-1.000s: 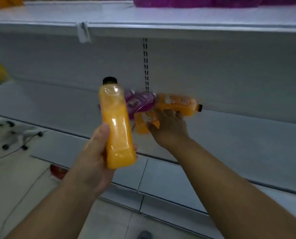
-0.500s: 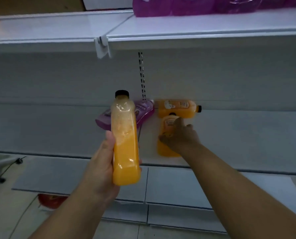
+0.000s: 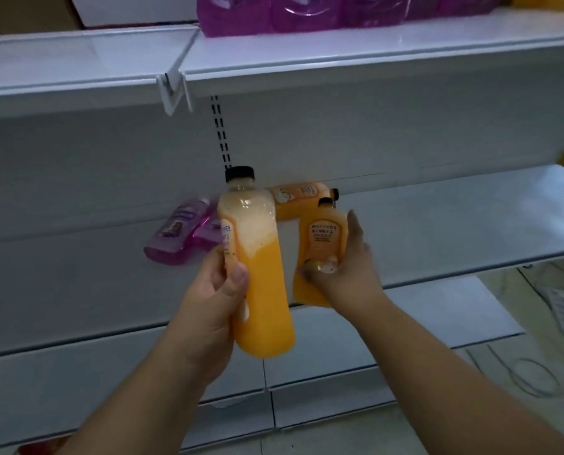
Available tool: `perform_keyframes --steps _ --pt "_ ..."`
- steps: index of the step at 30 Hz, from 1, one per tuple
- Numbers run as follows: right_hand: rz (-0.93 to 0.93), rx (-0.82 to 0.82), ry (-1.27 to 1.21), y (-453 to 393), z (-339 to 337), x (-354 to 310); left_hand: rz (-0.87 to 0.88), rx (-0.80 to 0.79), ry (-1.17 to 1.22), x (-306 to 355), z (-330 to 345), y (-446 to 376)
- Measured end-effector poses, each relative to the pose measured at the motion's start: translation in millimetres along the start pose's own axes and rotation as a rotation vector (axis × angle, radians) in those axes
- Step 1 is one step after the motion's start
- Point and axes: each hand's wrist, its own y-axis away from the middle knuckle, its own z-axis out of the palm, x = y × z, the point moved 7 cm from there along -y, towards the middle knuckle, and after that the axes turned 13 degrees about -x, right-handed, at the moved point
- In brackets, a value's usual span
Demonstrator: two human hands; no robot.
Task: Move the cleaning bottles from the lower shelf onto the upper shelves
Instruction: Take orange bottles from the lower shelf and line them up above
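Since half a sec ago the right hand has gone from resting flat on the lying orange bottle to picking it up: the small orange bottle is now lifted off the lower shelf, neck up, tilted slightly. Thumb curls across its front low down, fingers wrap behind w/ the index finger sticking up along the bottle's 3 o'clock side. Firm grip.

Left hand grips the tall orange bottle around its lower half, thumb across the front. Bottle is near upright, black cap at 12 o'clock, foam in the upper part, held just beside the small one at its 9 o'clock. Can't tell if the two touch.

On the lower shelf, at 12 o'clock from both hands, another orange bottle lies on its side against the back wall, cap pointing to 3 o'clock. At 10 o'clock from the left hand, a purple bottle lies flat; a 2nd purple shape sits right against it, partly hidden by the tall bottle.

Upper shelf carries a row of purple refill packs at 12 o'clock, well above the hands.
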Motion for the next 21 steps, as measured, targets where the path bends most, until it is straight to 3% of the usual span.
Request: perform_keyframes --steps 3,10,17,21 --pt "-0.031 0.026 -0.053 32 -38 6 0.013 -0.105 -0.044 -7 32 -11" --pt "-0.087 0.283 -0.259 124 -181 53 -0.013 -0.199 -0.21 -37 143 -49" --pt "-0.229 0.461 -0.285 221 -344 92 -0.005 -0.204 -0.294 -86 320 -91" --pt "-0.322 0.534 -0.261 254 -435 102 0.085 -0.255 -0.366 -80 426 -111"
